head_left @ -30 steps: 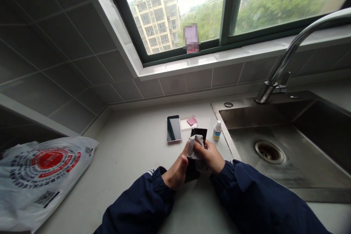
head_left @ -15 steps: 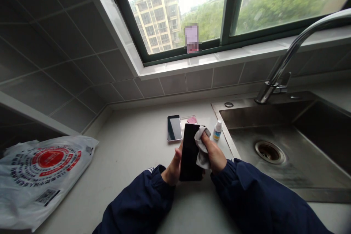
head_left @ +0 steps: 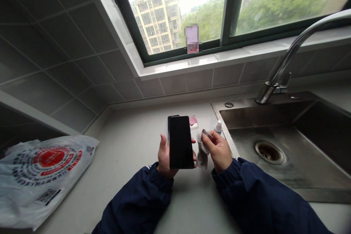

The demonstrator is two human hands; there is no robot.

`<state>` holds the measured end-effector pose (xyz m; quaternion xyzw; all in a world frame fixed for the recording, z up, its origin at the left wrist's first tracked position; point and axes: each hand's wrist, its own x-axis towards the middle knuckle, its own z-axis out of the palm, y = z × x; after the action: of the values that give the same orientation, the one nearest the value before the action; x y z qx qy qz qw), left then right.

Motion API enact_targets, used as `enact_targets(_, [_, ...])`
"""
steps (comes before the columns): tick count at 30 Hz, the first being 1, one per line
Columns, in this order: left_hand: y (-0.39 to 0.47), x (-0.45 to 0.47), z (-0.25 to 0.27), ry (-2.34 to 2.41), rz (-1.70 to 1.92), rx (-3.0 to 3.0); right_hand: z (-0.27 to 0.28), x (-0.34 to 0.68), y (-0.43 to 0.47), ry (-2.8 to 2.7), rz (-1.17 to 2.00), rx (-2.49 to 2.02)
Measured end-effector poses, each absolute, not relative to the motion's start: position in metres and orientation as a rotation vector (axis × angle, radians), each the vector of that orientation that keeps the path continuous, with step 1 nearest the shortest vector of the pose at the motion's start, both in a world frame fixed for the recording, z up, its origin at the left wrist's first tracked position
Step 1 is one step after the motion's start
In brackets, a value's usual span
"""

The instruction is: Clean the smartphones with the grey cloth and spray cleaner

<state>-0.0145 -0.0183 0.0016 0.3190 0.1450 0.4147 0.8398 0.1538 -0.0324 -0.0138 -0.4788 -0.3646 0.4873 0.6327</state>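
A black smartphone (head_left: pixel 181 142) with a dark screen rests in my left hand (head_left: pixel 163 157), screen facing up. The thumb stands off its left edge, and fingertips show along the right edge. My right hand (head_left: pixel 221 150) pinches a grey cleaning cloth (head_left: pixel 202 159) that hangs down just right of the phone, apart from it. Behind the held phone lies a second phone (head_left: pixel 168 128), mostly covered from view. A clear phone case (head_left: pixel 194 125) with a pink piece (head_left: pixel 193 121) on it lies beyond. The small white bottle (head_left: pixel 218 126) stands behind my right hand, its lower part hidden.
To the right is a steel sink (head_left: pixel 233 142) with a drain (head_left: pixel 270 151) and a chrome faucet (head_left: pixel 285 51). A white plastic bag (head_left: pixel 79 179) with red and black print lies at the left of the pale counter (head_left: pixel 123 135). A window is behind.
The cloth has come off the phone's screen and moved slightly right with my right hand. My left hand has shifted the phone left and up, so it now covers much of the second phone.
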Motion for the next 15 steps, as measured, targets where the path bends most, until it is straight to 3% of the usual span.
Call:
enact_targets(8, [-0.016,-0.012,0.002,0.430,0.976,0.653,-0.009,0.160,-0.037,-1.096,0.782,-1.234])
enact_targets(15, [-0.017,-0.009,-0.003,0.372,0.948,0.684,0.002,0.162,-0.038,-0.955,0.782,-1.241])
